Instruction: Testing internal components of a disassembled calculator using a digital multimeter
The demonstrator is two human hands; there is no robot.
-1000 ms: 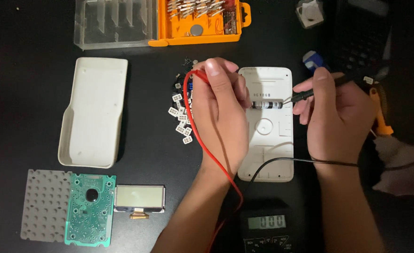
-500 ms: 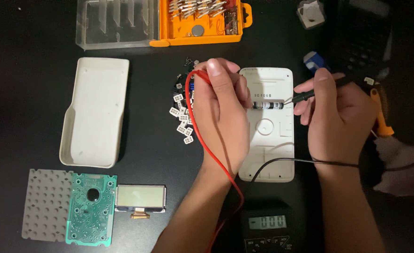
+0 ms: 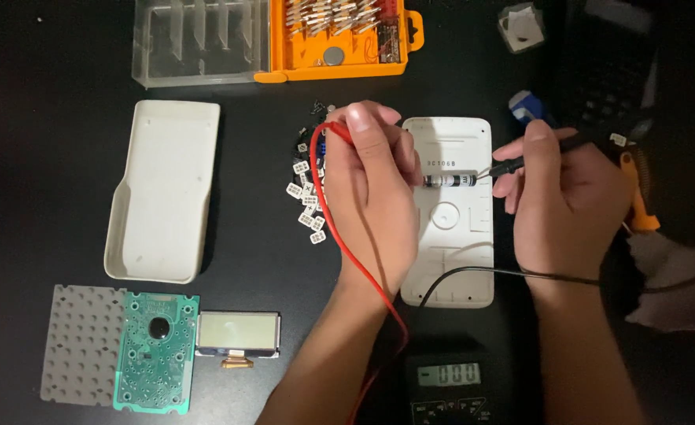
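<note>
Your two hands press probes on a small battery.
Your left hand [image 3: 371, 189] grips the red probe [image 3: 339, 132] closed; your right hand [image 3: 560, 205], at 3 o'clock, pinches the black probe [image 3: 512, 165] touching the battery [image 3: 449, 181] in the white case [image 3: 449, 260].

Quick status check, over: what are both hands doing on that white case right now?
Left hand grips red probe at battery. Right hand presses black probe to battery's other end. White case lies flat; meter below. Nothing blocking.
</note>
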